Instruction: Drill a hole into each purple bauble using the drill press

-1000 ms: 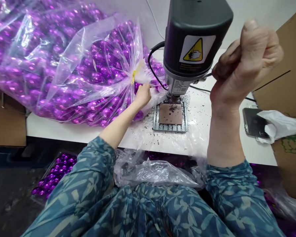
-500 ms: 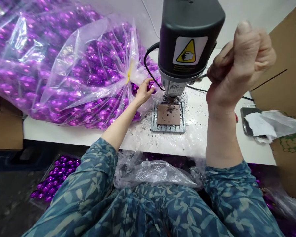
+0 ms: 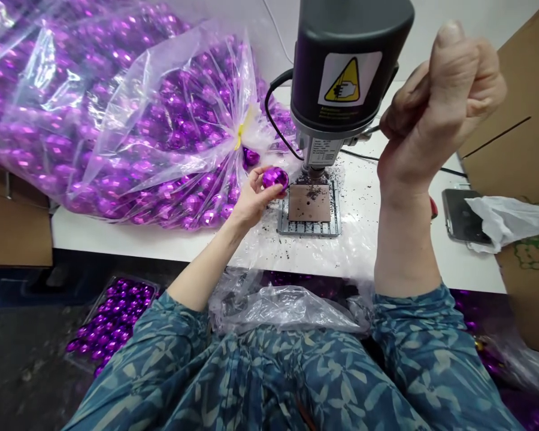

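Observation:
A shiny purple faceted ball (image 3: 275,178) is pinched in the fingers of my left hand (image 3: 251,200), just left of the drill press base plate (image 3: 309,230). On that plate lies a flat brown board (image 3: 303,209) with a small dark hole and dark shavings. Above it hangs the black drill press head (image 3: 341,72), bearing a yellow hand-warning sticker. My right hand (image 3: 444,108) is raised to the right of the head, fingers closed around the end of the drill press lever (image 3: 372,129); most of the lever is hidden in the fist.
A large clear bag (image 3: 161,131) of purple balls, tied with yellow, fills the table's left. A phone (image 3: 462,215) partly under white tissue (image 3: 503,221) lies at right beside a cardboard box (image 3: 516,126). Below left stands a tray of purple balls (image 3: 117,317). Clear plastic (image 3: 287,308) hangs before my lap.
My left hand has come from beside the tied bag toward me, now showing a purple ball in its fingers. My right hand stays raised at the lever. The view has shifted slightly.

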Motion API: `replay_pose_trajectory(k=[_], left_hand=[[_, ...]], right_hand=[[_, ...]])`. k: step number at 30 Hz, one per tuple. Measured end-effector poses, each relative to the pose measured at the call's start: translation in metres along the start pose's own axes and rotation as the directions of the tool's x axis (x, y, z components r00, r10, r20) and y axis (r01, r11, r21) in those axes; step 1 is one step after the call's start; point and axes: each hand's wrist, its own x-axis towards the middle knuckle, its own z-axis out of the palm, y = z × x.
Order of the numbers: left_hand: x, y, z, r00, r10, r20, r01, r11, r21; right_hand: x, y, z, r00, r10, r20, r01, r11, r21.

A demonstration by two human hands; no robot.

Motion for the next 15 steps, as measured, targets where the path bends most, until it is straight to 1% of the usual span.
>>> replay_pose_trajectory(k=[3,4,5,7,9,10,11,13,15], left_hand=[[-0.013,-0.003,0.009,0.998,0.065,-0.016,-0.058,0.962,0.267],[-0.015,-0.005,0.012,0.997,0.075,-0.010,-0.068,0.945,0.319],[-0.015,-0.006,0.015,0.998,0.066,0.016,-0.067,0.943,0.325],[-0.012,-0.008,0.021,0.994,0.002,0.111,-0.026,0.975,0.219],[-0.006,-0.010,0.027,0.976,-0.074,0.207,0.062,0.996,0.061],[-0.003,-0.012,0.028,0.967,-0.110,0.231,0.113,0.994,0.001],[-0.001,-0.013,0.030,0.961,-0.148,0.234,0.162,0.986,-0.043],[0.002,-0.018,0.030,0.954,-0.221,0.201,0.243,0.966,-0.092],[0.003,-0.025,0.029,0.955,-0.261,0.139,0.276,0.956,-0.102]], right_hand=[[0.000,0.003,0.001,1.000,-0.029,-0.010,0.029,0.999,-0.021],[-0.001,0.003,0.002,0.999,-0.041,-0.012,0.041,0.999,-0.019],[-0.001,0.004,0.002,0.999,-0.048,-0.015,0.048,0.999,-0.025],[-0.002,0.004,0.003,0.999,-0.042,-0.018,0.041,0.998,-0.056],[-0.003,0.003,0.003,1.000,-0.021,-0.020,0.019,0.996,-0.090],[-0.003,0.002,0.003,1.000,-0.016,-0.020,0.014,0.995,-0.096],[-0.003,0.002,0.003,1.000,-0.016,-0.018,0.014,0.995,-0.095],[-0.003,0.003,0.003,1.000,-0.022,-0.015,0.021,0.996,-0.088],[-0.002,0.004,0.002,0.999,-0.029,-0.020,0.028,0.997,-0.076]])
